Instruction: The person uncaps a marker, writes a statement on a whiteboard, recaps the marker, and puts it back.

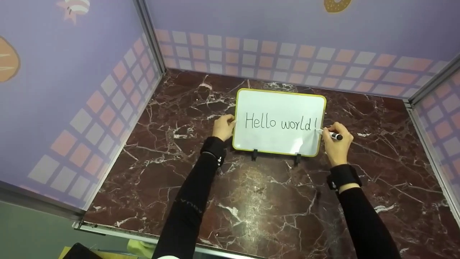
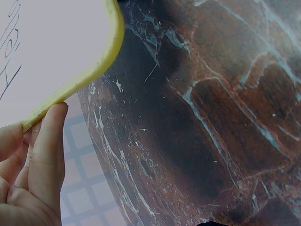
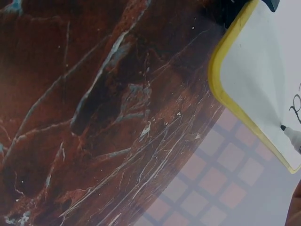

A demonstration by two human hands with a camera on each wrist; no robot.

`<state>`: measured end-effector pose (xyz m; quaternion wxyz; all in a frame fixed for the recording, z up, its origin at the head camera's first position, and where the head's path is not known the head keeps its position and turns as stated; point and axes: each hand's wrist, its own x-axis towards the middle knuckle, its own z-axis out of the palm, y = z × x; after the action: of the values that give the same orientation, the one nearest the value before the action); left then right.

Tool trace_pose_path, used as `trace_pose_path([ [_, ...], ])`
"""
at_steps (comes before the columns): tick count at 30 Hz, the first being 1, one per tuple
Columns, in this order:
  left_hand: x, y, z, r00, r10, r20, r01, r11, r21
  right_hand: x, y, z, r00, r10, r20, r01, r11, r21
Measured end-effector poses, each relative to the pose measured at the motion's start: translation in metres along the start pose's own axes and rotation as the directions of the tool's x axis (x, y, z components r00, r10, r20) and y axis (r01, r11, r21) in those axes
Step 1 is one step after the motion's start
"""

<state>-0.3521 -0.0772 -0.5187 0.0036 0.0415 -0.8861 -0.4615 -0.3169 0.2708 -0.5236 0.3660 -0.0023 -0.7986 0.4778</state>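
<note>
A whiteboard [image 1: 276,140] with a yellow frame leans upright on black stand feet [image 1: 254,155], bearing "Hello world!" in black handwriting. My left hand [image 1: 223,127] pinches the board's left edge; the left wrist view shows the thumb in front and fingers [image 2: 47,150] behind the yellow rim. My right hand [image 1: 337,142] grips a whiteboard marker [image 1: 335,136] beside the right edge. In the right wrist view the marker's black tip [image 3: 283,127] is right at the white surface, near the lettering. Only a sliver of that hand [image 3: 295,202] shows there.
The board stands on a dark red marble-patterned table [image 1: 172,187]. Purple walls [image 1: 251,18] with pink and white checks close in the back and both sides. Below the table's front edge lie a green item [image 1: 140,248] and a black one [image 1: 82,251].
</note>
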Motion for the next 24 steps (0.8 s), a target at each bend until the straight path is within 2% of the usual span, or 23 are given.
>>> trace_pose_path([
  [7, -0.004, 0.0, -0.002, 1.0, -0.016, 0.024, 0.016, 1.0, -0.027, 0.002, -0.039, -0.011, 0.997, 0.034, -0.076, -0.024, 0.991, 0.132],
  [11, -0.005, -0.002, -0.005, 1.0, -0.009, 0.022, 0.01, 0.999, -0.043, 0.006, -0.048, -0.014, 0.996, 0.06, -0.07, -0.047, 0.984, 0.17],
  [14, -0.005, -0.005, -0.009, 1.0, 0.009, 0.027, -0.009, 1.0, -0.014, 0.005, -0.051, -0.014, 0.996, 0.065, -0.063, -0.053, 0.981, 0.189],
  [17, -0.005, -0.007, -0.017, 0.999, 0.047, 0.002, -0.047, 0.998, 0.048, 0.004, -0.052, -0.014, 0.996, 0.063, -0.063, -0.048, 0.977, 0.209],
  [20, -0.004, -0.011, -0.026, 0.994, 0.088, -0.061, -0.076, 0.981, 0.176, 0.004, -0.055, -0.015, 0.997, 0.055, -0.06, -0.039, 0.97, 0.242],
  [22, -0.004, -0.013, -0.033, 0.992, 0.093, -0.089, -0.065, 0.956, 0.285, 0.003, -0.057, -0.015, 0.997, 0.06, -0.054, -0.042, 0.957, 0.285],
  [24, -0.005, -0.016, -0.038, 0.994, 0.06, -0.09, -0.02, 0.918, 0.396, 0.002, -0.059, -0.015, 0.996, 0.082, -0.043, -0.062, 0.938, 0.342],
])
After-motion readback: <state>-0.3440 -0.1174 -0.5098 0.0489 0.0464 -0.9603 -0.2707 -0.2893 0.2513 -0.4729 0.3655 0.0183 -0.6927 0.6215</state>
